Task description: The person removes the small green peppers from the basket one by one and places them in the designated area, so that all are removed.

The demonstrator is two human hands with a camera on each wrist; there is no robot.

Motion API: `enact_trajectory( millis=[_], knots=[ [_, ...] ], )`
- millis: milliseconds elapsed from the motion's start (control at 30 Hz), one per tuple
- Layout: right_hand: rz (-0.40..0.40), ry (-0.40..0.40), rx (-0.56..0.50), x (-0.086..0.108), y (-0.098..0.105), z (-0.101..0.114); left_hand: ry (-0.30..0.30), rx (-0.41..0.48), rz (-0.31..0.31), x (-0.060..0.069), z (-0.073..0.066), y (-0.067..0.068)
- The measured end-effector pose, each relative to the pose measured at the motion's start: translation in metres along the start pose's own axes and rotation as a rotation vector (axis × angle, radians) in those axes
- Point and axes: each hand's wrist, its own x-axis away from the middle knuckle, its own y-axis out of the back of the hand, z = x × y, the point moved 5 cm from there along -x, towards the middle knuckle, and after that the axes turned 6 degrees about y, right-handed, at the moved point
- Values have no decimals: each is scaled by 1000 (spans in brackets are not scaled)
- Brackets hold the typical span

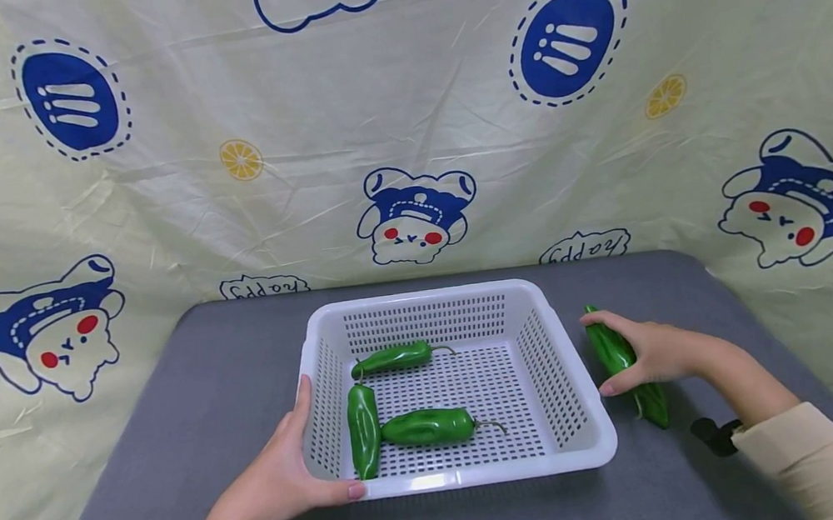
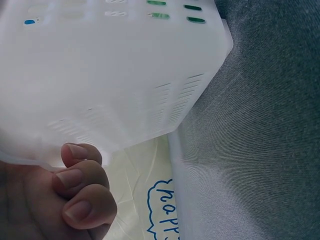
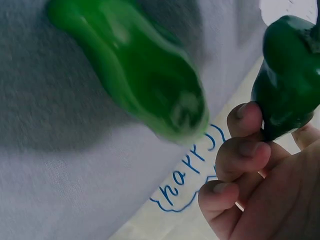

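A white plastic basket (image 1: 438, 481) stands on the grey table, with three green peppers inside. One pepper (image 1: 396, 357) lies across the back, another (image 1: 428, 427) across the front, and a third (image 1: 363, 431) points lengthwise at the left. My left hand (image 1: 286, 473) grips the basket's front left corner, thumb on the front rim; curled fingers (image 2: 82, 180) show in the left wrist view. Beyond the basket's right side, my right hand (image 1: 651, 352) holds a green pepper (image 3: 290, 75) between thumb and fingers. Another pepper (image 3: 140, 70) lies on the table below that hand.
The grey tabletop (image 1: 234, 395) extends around the basket. Behind it hangs a pale printed cloth (image 1: 404, 127), which also drops down at both sides. A small black object (image 1: 715, 435) shows by the right sleeve (image 1: 819, 447).
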Motion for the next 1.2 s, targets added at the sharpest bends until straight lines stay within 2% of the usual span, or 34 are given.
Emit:
enact_trajectory(
  millis=[200,300,467,600,933,1100,1200],
  knots=[
    [6,-11,90,-7,-14,2,-8,-25,-11,0,0,0],
    [7,-34,143,-10,-19,3,-14,-8,-5,0,0,0],
    [-10,-66,321,-15,-24,3,-20,28,10,0,-1,0],
    [-37,-52,443,-20,-28,5,-19,29,10,0,-1,0],
    [-26,-109,471,-21,-25,11,-22,39,13,0,-1,-1],
    [-24,-127,419,-17,-12,13,-23,53,19,0,0,-1],
    [-46,-100,381,-14,2,17,-15,57,23,0,0,0]
  ],
)
